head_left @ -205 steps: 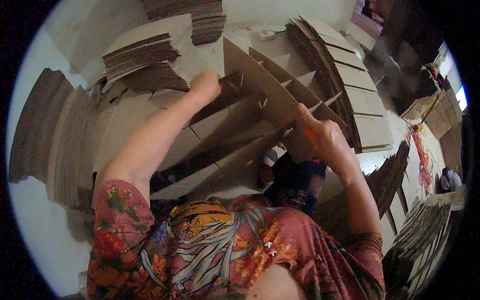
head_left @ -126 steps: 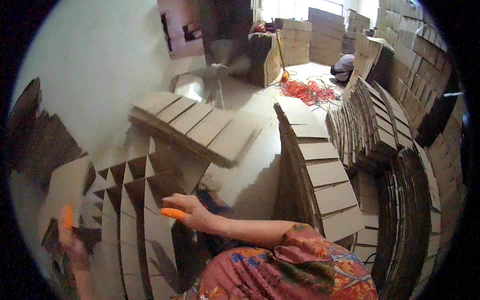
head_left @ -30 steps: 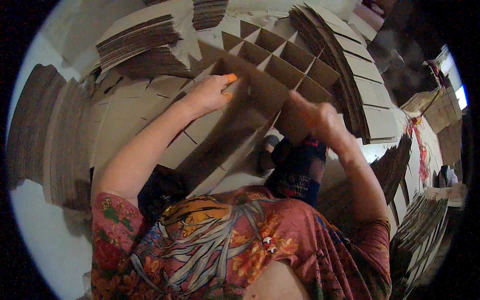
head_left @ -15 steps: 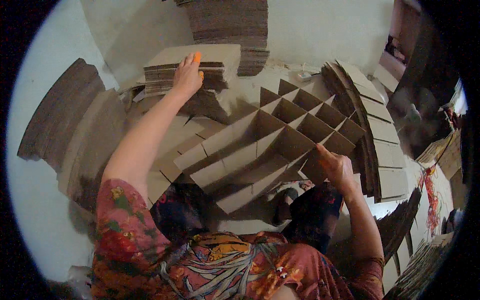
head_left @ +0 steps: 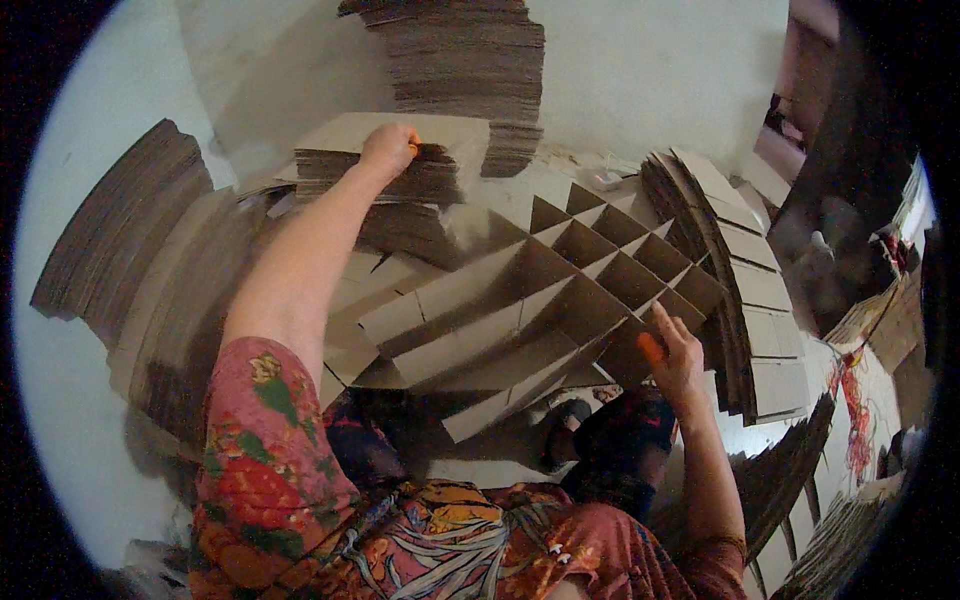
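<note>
My left hand (head_left: 388, 151) is closed at the front edge of a stack of cardboard sheets (head_left: 335, 128), with orange showing at its fingertips. What its curled fingers pinch is hidden. A cardboard divider grid (head_left: 575, 300) spreads in front of me, its crossed strips forming square cells at the far right and long slots toward the near left. At the grid's right near side, my right hand (head_left: 680, 360) is open, fingers apart, with orange on its thumb. Whether it touches the grid's edge, I cannot tell.
Slotted cardboard strips (head_left: 757, 258) stand piled right of the grid. Further stacks rest at the left (head_left: 125, 225) and against the back wall (head_left: 460, 65). Red string (head_left: 858, 415) hangs at the far right. Loose cardboard pieces (head_left: 375, 275) lie under the grid's left side.
My left hand has curled from lying over the stack's edge into a closed grip and shifted slightly right. My right hand has let go of the grid and opened.
</note>
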A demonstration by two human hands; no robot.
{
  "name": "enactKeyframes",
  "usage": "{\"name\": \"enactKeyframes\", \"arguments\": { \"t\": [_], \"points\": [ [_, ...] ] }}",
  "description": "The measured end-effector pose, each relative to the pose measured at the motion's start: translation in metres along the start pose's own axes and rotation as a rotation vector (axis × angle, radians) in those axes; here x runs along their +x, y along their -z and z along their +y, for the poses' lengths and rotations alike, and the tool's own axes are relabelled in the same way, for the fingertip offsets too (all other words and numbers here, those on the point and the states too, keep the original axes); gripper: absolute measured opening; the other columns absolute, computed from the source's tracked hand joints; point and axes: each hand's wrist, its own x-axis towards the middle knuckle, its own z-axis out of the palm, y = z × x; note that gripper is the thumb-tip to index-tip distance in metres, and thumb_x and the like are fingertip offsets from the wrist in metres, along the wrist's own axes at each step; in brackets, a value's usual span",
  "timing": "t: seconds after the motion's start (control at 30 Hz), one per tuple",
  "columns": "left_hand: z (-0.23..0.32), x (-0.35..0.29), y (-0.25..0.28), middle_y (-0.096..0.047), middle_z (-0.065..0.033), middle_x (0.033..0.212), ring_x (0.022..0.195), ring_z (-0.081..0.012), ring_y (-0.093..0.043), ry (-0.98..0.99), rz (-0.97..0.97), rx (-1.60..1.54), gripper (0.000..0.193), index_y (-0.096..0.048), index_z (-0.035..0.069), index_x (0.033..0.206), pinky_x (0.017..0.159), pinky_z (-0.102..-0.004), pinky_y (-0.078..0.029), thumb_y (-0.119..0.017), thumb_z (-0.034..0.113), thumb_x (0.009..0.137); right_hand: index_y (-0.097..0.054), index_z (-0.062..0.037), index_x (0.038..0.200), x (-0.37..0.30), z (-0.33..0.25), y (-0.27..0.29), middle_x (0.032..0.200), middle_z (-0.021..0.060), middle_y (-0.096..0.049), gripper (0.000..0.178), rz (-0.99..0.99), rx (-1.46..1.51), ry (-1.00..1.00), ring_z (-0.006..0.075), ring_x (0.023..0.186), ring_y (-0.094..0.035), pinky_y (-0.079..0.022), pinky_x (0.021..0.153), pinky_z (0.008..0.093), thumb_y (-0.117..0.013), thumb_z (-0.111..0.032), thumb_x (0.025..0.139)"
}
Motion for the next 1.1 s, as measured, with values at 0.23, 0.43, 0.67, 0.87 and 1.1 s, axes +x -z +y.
{"name": "enactKeyframes", "arguments": {
  "t": [0.23, 0.43, 0.67, 0.87, 1.1],
  "points": [
    [-0.042, 0.006, 0.003, -0.066, -0.0123, 0.084, 0.073, -0.0228, -0.062, -0.088, 0.306, -0.513, 0.022, -0.067, 0.01, 0.098, 0.066, -0.0313, -0.047, -0.063, 0.01, 0.077, -0.054, -0.002, 0.112, 0.006, -0.057, 0.018, 0.095, 0.0155, -0.06, 0.034, 0.308, 0.254, 0.179, 0.0272, 0.081, -0.062, -0.05, 0.064, 0.0317, -0.063, -0.006, 0.079],
    [0.091, -0.131, 0.05, -0.064, -0.0146, 0.09, 0.079, -0.0265, -0.063, -0.618, 0.613, -0.423, 0.023, -0.063, 0.002, 0.098, 0.068, -0.0327, -0.051, -0.06, 0.006, 0.076, -0.052, 0.0031, 0.111, 0.014, -0.112, 0.023, 0.097, 0.0116, -0.061, 0.033, 0.02, 1.306, -0.342, 0.0239, 0.084, -0.062, -0.05, 0.071, 0.0305, -0.06, -0.012, 0.083],
    [0.145, -0.272, 0.024, -0.053, -0.0136, 0.121, 0.114, -0.0275, -0.049, -0.83, 0.138, -0.617, 0.033, -0.058, 0.002, 0.112, 0.096, -0.0357, -0.04, -0.06, 0.01, 0.08, -0.055, -0.0049, 0.116, -0.001, -0.099, 0.022, 0.103, 0.0114, -0.058, 0.038, 0.18, 0.409, -0.402, 0.0258, 0.095, -0.057, -0.047, 0.083, 0.0347, -0.06, -0.004, 0.078],
    [0.045, -0.329, -0.017, -0.058, -0.0119, 0.113, 0.101, -0.0182, -0.055, 0.045, 0.529, -0.757, 0.028, -0.054, -0.001, 0.116, 0.087, -0.0281, -0.042, -0.051, 0.004, 0.088, -0.06, -0.0043, 0.107, -0.028, -0.065, 0.029, 0.107, 0.0076, -0.059, 0.033, 0.375, 0.96, -0.366, 0.0186, 0.096, -0.056, -0.044, 0.084, 0.0302, -0.062, 0.003, 0.075],
    [-0.009, -0.371, -0.076, -0.063, -0.0066, 0.099, 0.088, -0.0124, -0.056, 0.474, 0.357, -0.81, 0.023, -0.06, -0.002, 0.107, 0.077, -0.0229, -0.043, -0.048, 0.009, 0.09, -0.065, -0.0039, 0.095, -0.035, -0.084, 0.003, 0.097, 0.0052, -0.064, 0.016, 0.158, 0.805, -0.405, 0.0145, 0.089, -0.058, -0.045, 0.077, 0.0277, -0.062, -0.003, 0.079]
  ]
}}
